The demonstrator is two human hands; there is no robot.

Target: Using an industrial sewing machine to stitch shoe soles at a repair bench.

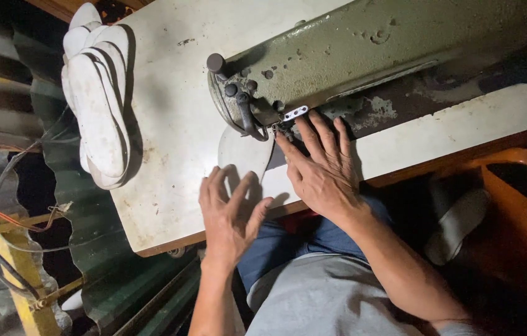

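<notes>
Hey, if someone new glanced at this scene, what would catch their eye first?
Probably the worn green sewing machine across the white table, with the left hand and right hand pressing a pale insole piece flat at its needle. Next, the stack of white insoles at the table's far left.

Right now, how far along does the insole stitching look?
Done: cannot tell; a stack of white insoles lies on the table, stitched or not is unclear. In hand: one insole lies flat under the sewing machine needle, the left hand and right hand pressing it. Left: more insoles in the orange basket.
</notes>
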